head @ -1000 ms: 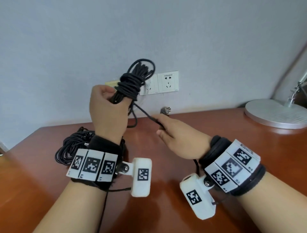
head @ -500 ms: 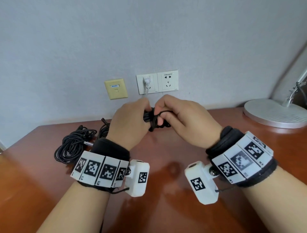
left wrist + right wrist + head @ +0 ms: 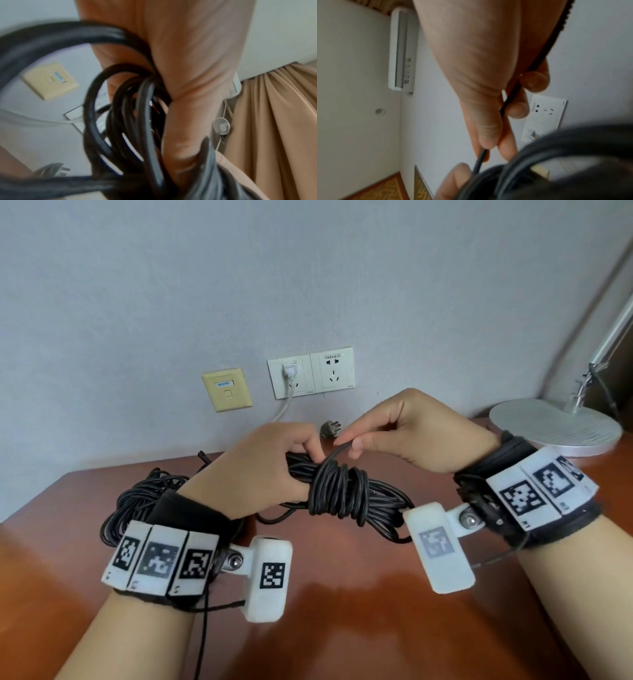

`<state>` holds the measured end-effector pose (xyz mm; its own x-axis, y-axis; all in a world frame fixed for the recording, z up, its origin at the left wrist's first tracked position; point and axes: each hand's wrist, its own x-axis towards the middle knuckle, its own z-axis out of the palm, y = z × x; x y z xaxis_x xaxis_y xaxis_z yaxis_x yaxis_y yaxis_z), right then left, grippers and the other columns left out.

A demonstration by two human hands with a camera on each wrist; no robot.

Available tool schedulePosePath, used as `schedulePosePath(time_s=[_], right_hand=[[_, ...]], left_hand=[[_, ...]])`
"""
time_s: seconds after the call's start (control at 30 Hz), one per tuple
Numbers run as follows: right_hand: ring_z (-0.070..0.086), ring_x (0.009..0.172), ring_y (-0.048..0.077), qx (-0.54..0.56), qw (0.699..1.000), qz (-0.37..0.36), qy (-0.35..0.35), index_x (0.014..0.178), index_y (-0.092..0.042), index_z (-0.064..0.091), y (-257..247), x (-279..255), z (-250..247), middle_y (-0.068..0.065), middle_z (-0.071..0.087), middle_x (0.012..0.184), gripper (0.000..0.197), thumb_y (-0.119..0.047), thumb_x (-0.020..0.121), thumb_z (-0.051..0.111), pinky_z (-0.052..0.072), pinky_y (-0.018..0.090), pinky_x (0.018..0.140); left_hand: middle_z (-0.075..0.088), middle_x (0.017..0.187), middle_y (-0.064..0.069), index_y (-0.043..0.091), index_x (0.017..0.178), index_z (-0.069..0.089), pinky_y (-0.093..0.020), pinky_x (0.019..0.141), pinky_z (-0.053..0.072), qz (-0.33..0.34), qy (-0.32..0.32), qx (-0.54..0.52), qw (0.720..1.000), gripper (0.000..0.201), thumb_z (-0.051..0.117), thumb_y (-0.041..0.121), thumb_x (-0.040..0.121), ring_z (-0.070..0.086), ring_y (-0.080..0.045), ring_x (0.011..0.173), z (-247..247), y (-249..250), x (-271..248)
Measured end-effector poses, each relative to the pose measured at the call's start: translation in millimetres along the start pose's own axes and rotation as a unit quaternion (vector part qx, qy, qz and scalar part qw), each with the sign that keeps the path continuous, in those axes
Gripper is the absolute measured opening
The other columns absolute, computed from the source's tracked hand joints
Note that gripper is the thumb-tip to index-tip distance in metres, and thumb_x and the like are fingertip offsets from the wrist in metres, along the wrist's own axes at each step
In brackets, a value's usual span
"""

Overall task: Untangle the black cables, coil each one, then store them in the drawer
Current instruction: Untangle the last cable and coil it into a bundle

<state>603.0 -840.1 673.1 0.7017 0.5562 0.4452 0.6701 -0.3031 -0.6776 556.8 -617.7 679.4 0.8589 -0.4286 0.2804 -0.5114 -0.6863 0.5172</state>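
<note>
A coiled black cable bundle is held level above the wooden desk, with several turns of its own cable wound round its middle. My left hand grips one end of the bundle; its loops run past the palm in the left wrist view. My right hand pinches the cable's free end between thumb and forefinger, just above the wound turns; the strand passes through the fingers in the right wrist view. A second black cable lies in a loose pile on the desk behind my left wrist.
A grey plug lies at the desk's back edge by the wall. On the wall are a yellow data socket and white power outlets with a white cord plugged in. A silver lamp base stands at the right.
The bundle came down from its raised, upright hold and now lies level between both hands. My right hand has wound the loose end round its middle and now pinches that end above the turns.
</note>
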Motion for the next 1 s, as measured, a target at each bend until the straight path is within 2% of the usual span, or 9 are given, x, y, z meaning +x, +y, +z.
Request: schedulePosePath(time_s=[0.2,0.33,0.43,0.5,0.57,0.63,0.77,0.87,1.0], right_hand=[[0.056,0.066,0.028,0.017,1.0,0.006,-0.014,0.104,-0.023,0.075,-1.8,1.2,-5.6,0.002,0.074,0.08,0.024,-0.005,0.091,0.064,0.049,0.03,0.064],[0.07,0.079,0.018,0.009,1.0,-0.018,0.001,0.109,-0.021,0.073,-5.2,1.9,2.1,-0.004,0.076,0.09,0.022,-0.01,0.092,0.064,0.057,0.031,0.078],[0.064,0.069,-0.005,-0.045,0.997,-0.061,0.026,0.079,-0.038,0.067,-11.7,0.2,12.1,-0.024,0.069,0.073,0.012,-0.032,0.085,0.058,0.049,0.013,0.07],[0.055,0.054,0.007,-0.099,0.993,-0.045,0.045,0.073,-0.047,0.063,-12.1,2.5,16.5,-0.016,0.066,0.067,0.028,-0.027,0.092,0.056,0.047,0.021,0.061],[0.051,0.055,0.01,-0.16,0.986,-0.039,0.027,0.098,-0.047,0.069,-10.3,4.7,20.6,-0.011,0.066,0.069,0.036,-0.015,0.096,0.053,0.047,0.026,0.063],[0.054,0.062,0.011,-0.224,0.974,-0.031,0.01,0.102,-0.026,0.07,-8.7,5.6,25.0,-0.007,0.065,0.071,0.023,-0.016,0.095,0.051,0.05,0.032,0.069],[0.067,0.079,0.015,-0.204,0.972,-0.039,0.108,0.086,-0.022,0.068,-8.6,6.5,31.7,-0.007,0.07,0.078,0.008,-0.027,0.088,0.061,0.053,0.037,0.073],[0.063,0.071,0.015,-0.087,0.982,-0.053,0.158,0.083,-0.019,0.068,-15.4,7.1,41.9,-0.004,0.067,0.073,0.007,-0.014,0.081,0.072,0.051,0.035,0.071],[0.065,0.076,0.03,0.078,0.987,-0.08,0.115,0.095,-0.022,0.072,-18.3,6.0,47.1,0.009,0.07,0.08,0.021,-0.004,0.083,0.071,0.053,0.032,0.074]], left_hand=[[0.071,0.076,0.014,0.014,0.073,0.058,-0.005,0.063,0.042,0.008,0.029,-0.056,0.998,0.031,0.087,0.008,0.063,0.061,0.003,0.064,-12.6,-6.0,-5.1],[0.07,0.074,0.004,0.022,0.07,0.062,-0.015,0.069,0.048,0.014,0.069,-0.125,0.99,0.028,0.083,0.031,0.054,0.063,-0.007,0.069,-19.1,-16.9,-6.6],[0.069,0.078,-0.003,0.012,0.088,0.064,-0.024,0.067,0.052,0.024,0.11,-0.271,0.956,0.032,0.081,0.021,0.062,0.062,-0.016,0.071,-12.9,-18.5,-3.1],[0.069,0.094,-0.015,-0.003,0.117,0.055,-0.034,0.071,0.055,0.002,0.129,-0.365,0.922,0.052,0.078,0.014,0.073,0.065,-0.025,0.08,-7.4,-12.8,1.9],[0.071,0.1,-0.015,0.003,0.128,0.056,-0.033,0.07,0.056,-0.03,0.157,-0.416,0.895,0.047,0.072,0.011,0.084,0.069,-0.025,0.083,-3.9,-5.6,6.7],[0.073,0.1,-0.012,0.007,0.122,0.065,-0.032,0.074,0.057,-0.071,0.207,-0.438,0.872,0.033,0.065,0.007,0.088,0.07,-0.022,0.085,-2.3,-4.1,10.3],[0.069,0.095,-0.02,0.003,0.096,0.073,-0.044,0.081,0.056,-0.168,0.311,-0.444,0.823,0.012,0.064,0.0,0.089,0.065,-0.028,0.086,2.2,-14.7,15.3],[0.065,0.086,-0.021,0.003,0.085,0.073,-0.049,0.078,0.054,-0.182,0.349,-0.412,0.822,0.007,0.067,0.0,0.086,0.06,-0.028,0.079,8.4,-13.3,18.6],[0.07,0.078,-0.013,0.006,0.083,0.074,-0.03,0.064,0.053,-0.161,0.358,-0.375,0.84,0.008,0.068,0.001,0.084,0.064,-0.022,0.072,14.5,-7.5,20.2]])
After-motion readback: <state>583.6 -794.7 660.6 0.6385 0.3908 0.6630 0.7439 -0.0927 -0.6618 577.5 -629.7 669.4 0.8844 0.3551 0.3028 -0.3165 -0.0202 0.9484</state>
